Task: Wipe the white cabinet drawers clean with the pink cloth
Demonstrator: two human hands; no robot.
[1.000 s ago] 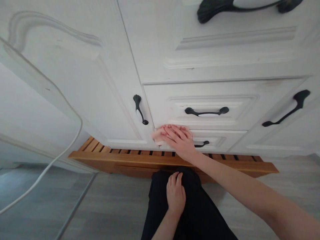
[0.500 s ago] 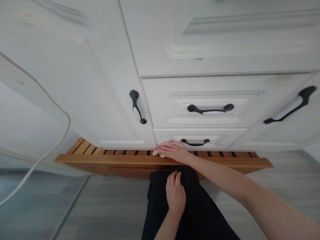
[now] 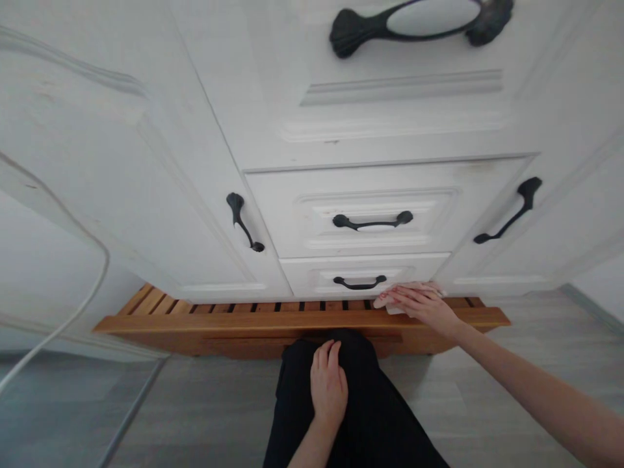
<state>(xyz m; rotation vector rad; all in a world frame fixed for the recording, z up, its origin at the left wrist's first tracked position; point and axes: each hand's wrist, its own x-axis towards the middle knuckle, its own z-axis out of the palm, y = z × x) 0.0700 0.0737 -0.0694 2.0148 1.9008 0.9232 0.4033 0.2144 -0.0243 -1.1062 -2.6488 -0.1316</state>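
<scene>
My right hand (image 3: 423,304) lies flat, fingers together, pressing a pale cloth (image 3: 396,308) against the bottom edge of the lowest drawer (image 3: 312,278), just right of its black handle (image 3: 359,283) and above the wooden slatted rack (image 3: 292,318). Only a sliver of cloth peeks out under my fingertips. It looks soft, thin and light, so I judge it will bunch or slip unless the palm keeps it spread; flat pressure on its middle suits it better than a pinch. My left hand (image 3: 327,385) rests open on my dark-trousered knee (image 3: 361,403), holding nothing.
</scene>
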